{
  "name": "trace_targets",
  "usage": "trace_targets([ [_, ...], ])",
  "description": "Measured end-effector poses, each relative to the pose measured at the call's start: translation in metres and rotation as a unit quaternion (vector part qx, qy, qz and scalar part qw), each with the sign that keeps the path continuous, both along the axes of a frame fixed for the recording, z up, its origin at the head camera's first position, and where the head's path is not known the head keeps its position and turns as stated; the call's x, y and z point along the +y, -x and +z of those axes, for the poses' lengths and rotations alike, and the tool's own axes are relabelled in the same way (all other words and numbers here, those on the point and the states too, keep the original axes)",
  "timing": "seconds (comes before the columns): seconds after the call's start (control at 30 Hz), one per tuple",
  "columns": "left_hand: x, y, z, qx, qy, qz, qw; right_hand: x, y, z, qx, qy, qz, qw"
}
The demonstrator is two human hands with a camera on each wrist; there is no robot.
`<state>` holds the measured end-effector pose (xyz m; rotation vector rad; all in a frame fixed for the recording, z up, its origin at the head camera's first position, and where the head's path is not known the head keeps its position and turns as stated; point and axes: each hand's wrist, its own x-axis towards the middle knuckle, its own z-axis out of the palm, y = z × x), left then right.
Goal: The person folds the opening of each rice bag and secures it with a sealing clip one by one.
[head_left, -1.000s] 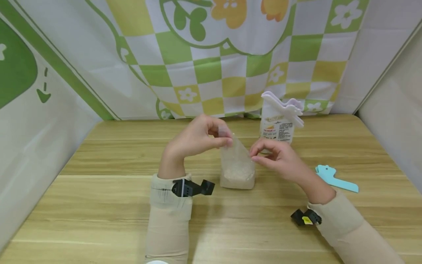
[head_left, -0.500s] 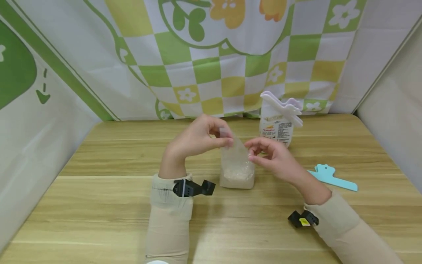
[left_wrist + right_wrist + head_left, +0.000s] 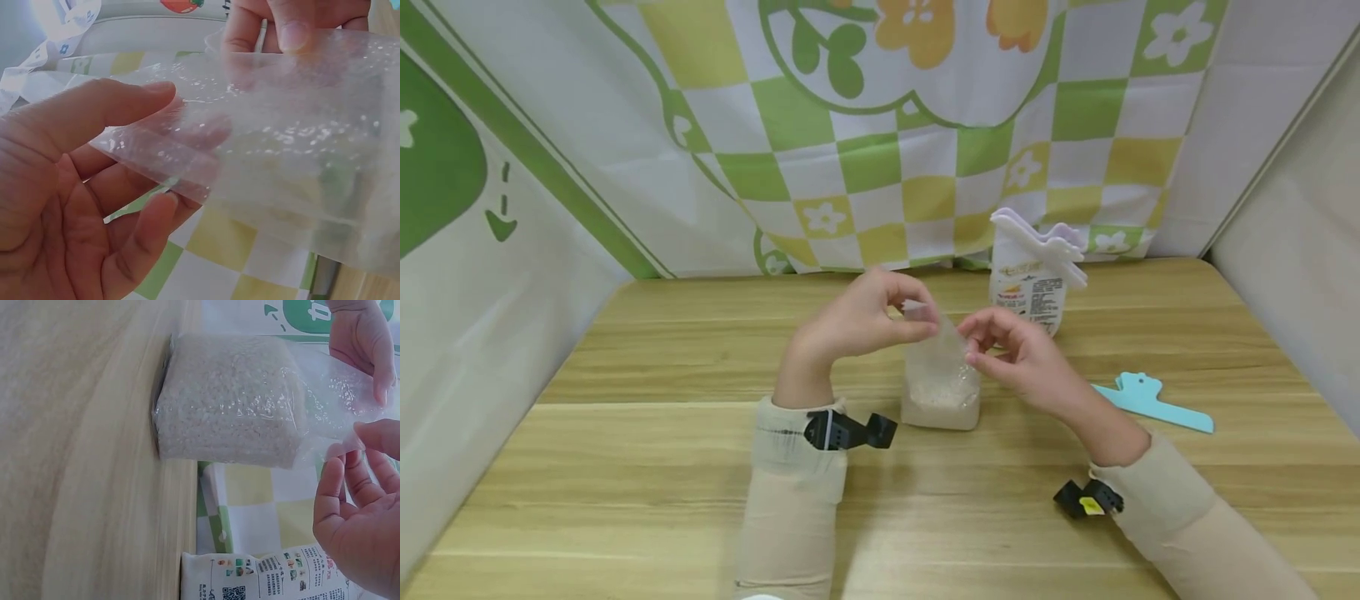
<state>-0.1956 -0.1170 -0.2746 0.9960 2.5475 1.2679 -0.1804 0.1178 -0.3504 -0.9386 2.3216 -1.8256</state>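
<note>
A clear plastic bag of rice [image 3: 940, 400] stands upright on the wooden table, its lower part filled with white grains [image 3: 231, 400]. My left hand [image 3: 872, 312] pinches the loose top of the bag between thumb and fingers. In the left wrist view the left thumb [image 3: 137, 103] lies over the film, with fingers behind it. At the bag's right edge, my right hand [image 3: 1026, 358] pinches a fold of the film, also plain in the right wrist view. The bag's mouth is partly hidden by the left fingers.
Behind my right hand stands a white printed packet [image 3: 1026, 296] with pale lilac clips [image 3: 1045, 246] across its top. A light-blue bag clip [image 3: 1150, 404] lies on the table [image 3: 625, 467] near my right forearm. A checkered cloth [image 3: 872, 162] hangs at the back.
My left hand has moved slightly right with the bag's top, which leans further toward the right hand. My right hand has shifted a little left, along the bag's edge.
</note>
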Motion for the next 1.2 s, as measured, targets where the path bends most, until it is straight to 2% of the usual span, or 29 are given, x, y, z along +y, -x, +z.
trace_targets([
  [0.43, 0.010, 0.006, -0.007, 0.010, 0.005, 0.018, 0.9998, 0.002, 0.001, -0.004, 0.057, 0.013, 0.009, 0.998],
  [0.67, 0.010, 0.008, -0.008, 0.001, -0.005, 0.020, 0.9998, 0.003, 0.001, -0.005, 0.060, 0.008, 0.007, 0.998],
  [0.93, 0.009, 0.010, -0.010, -0.030, -0.006, 0.032, 0.9990, 0.004, 0.002, -0.006, 0.064, 0.007, 0.007, 0.998],
  [1.07, 0.010, 0.009, -0.009, -0.032, -0.008, 0.048, 0.9983, 0.004, 0.002, -0.005, 0.062, 0.003, 0.005, 0.998],
  [1.2, 0.012, 0.008, -0.009, -0.027, -0.010, 0.050, 0.9983, 0.004, 0.002, -0.004, 0.057, 0.000, 0.004, 0.998],
])
